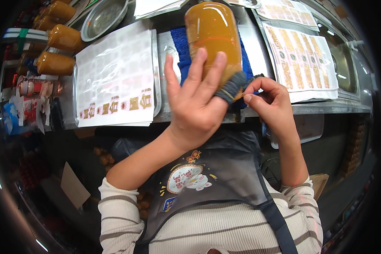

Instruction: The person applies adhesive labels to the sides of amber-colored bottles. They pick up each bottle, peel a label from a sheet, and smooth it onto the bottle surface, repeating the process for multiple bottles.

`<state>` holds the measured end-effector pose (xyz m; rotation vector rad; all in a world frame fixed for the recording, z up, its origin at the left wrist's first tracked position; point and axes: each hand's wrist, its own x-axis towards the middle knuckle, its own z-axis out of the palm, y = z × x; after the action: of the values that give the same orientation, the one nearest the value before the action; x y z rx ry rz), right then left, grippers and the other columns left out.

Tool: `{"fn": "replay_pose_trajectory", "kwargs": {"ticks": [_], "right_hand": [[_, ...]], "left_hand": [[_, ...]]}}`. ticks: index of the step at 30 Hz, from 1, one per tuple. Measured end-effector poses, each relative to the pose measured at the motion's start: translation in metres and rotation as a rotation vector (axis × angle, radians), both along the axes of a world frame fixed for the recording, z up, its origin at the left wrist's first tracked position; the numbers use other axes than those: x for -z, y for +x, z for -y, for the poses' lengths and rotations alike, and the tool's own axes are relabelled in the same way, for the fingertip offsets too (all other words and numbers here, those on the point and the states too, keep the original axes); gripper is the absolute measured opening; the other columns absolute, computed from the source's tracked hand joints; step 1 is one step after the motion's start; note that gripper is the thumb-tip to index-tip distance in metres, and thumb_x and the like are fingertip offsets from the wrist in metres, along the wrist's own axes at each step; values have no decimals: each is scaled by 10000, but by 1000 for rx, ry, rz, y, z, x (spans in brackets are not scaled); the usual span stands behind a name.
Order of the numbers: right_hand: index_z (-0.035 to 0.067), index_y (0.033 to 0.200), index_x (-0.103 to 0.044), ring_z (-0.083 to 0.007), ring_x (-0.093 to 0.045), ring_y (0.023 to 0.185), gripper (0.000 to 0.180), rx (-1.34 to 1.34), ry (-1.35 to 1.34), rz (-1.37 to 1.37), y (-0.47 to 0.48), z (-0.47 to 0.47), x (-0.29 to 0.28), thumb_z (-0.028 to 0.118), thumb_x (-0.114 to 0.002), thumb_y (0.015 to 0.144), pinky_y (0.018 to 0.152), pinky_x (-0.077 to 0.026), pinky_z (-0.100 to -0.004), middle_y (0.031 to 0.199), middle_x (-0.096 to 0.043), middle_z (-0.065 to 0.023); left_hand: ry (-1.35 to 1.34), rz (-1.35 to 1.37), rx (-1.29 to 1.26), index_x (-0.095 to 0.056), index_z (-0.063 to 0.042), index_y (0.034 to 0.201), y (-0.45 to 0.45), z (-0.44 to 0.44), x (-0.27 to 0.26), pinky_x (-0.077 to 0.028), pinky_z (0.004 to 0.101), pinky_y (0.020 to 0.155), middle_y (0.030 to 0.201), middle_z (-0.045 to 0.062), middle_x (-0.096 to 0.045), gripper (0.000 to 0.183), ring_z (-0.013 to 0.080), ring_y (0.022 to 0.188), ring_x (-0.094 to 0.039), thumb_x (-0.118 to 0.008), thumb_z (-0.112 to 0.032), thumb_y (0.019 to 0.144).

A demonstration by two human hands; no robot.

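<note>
A large amber-brown glazed bottle or jar (212, 28) lies on a blue cloth (181, 41) in front of me. My left hand (197, 98) rests over its near end with the fingers spread, and dark fabric wraps (231, 87) cover its thumb. Close by on the right, my right hand (270, 101) pinches something small and thin between thumb and forefinger, beside the wrapped thumb. What exactly it pinches cannot be made out. Left of the jar, a white sheet of decals (114, 79) with gold and red markings lies on a metal tray.
More gold-patterned decal sheets (300, 60) lie at the right, beside a metal basin (346, 66). A round metal bowl (104, 19) stands at the upper left. Several similar brown jars (55, 63) line the left side. The metal bench edge (330, 108) runs before my body.
</note>
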<state>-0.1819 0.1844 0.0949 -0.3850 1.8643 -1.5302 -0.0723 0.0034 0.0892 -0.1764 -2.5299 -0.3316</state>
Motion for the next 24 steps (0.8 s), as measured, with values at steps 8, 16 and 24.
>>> {"fn": "replay_pose_trajectory", "kwargs": {"ticks": [8,16,24], "right_hand": [[48,854,-637,28,-428,556,80,7,-63,-18,2,1,1,101,-690,882,456,-299,-163,713,-548,77],[4,862,-652,-22,-566,710,51,56,-82,70,0,-3,-1,45,-677,880,629,-454,-176,833,-646,8],[6,891,-649,-10,-557,736,48,56,-88,78,-1,-2,4,41,-682,885,648,-443,-161,860,-643,18]], "left_hand": [[287,-9,-51,-717,24,1163,30,11,25,-243,668,1123,1443,292,-523,481,443,1334,-522,-861,-128,729],[147,11,-11,-707,17,1064,41,12,27,-240,682,1123,1478,298,-474,408,434,1316,-537,-871,-68,700],[3,-12,54,-777,-128,1061,19,11,2,-203,687,1128,1491,269,-481,375,457,1294,-546,-836,-113,691]]}}
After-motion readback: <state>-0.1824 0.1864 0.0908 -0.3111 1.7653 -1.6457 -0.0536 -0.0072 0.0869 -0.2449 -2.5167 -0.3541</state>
